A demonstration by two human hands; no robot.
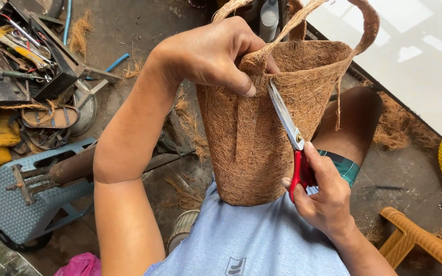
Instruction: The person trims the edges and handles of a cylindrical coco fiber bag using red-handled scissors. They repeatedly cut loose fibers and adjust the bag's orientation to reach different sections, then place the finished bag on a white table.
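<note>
Your right hand (323, 197) grips red-handled scissors (292, 148), blades against the fibre basket (267, 133); above them, your left hand (211, 53) pinches its rim closed.

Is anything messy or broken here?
Yes. Loose brown fibre lies in tufts on the floor, and more is heaped by the knee. The fibre pot itself looks whole; the left hand pinches its rim while the right hand works scissors.

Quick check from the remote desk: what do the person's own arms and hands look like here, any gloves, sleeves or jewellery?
Both hands, left hand and right hand, are bare: no gloves, and no rings or watch visible. Both forearms are uncovered, with no sleeves reaching them. The fingers have short, plain nails.
</note>
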